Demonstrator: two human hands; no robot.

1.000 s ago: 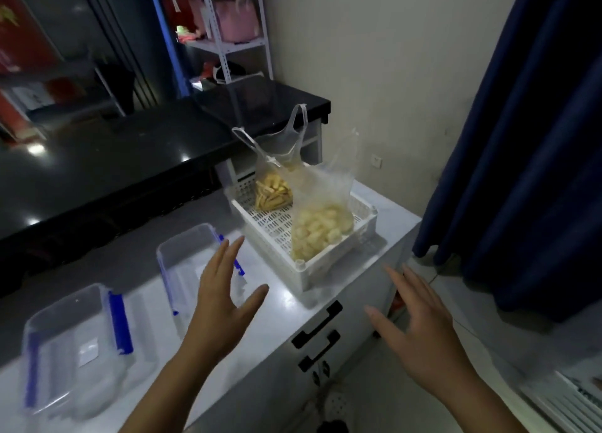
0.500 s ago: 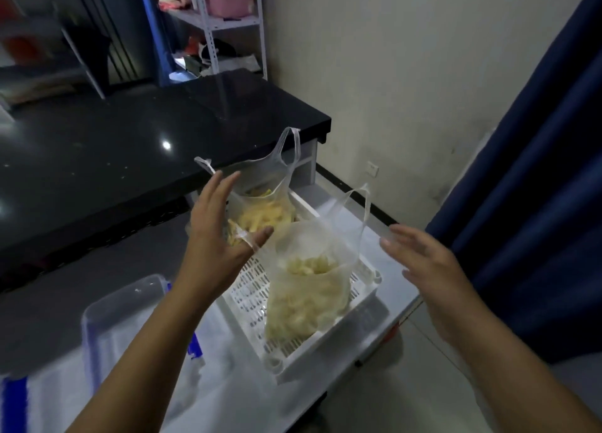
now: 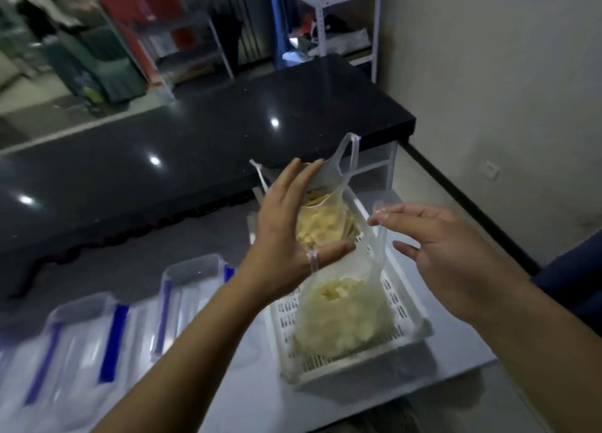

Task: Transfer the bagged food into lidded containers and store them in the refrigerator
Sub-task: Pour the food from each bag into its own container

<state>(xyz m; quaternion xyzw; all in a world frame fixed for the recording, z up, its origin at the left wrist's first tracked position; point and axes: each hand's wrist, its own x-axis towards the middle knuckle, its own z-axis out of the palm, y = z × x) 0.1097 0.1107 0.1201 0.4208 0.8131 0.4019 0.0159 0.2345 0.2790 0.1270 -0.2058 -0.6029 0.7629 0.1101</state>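
Though one bag handle (image 3: pixel 312 260) loops its thumb, the left hand (image 3: pixel 286 237) is spread, as is the right hand (image 3: pixel 456 256).

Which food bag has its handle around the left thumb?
The nearer bag of pale chunks; its handle rings the thumb of the left hand. The farther bag holds yellower strips.
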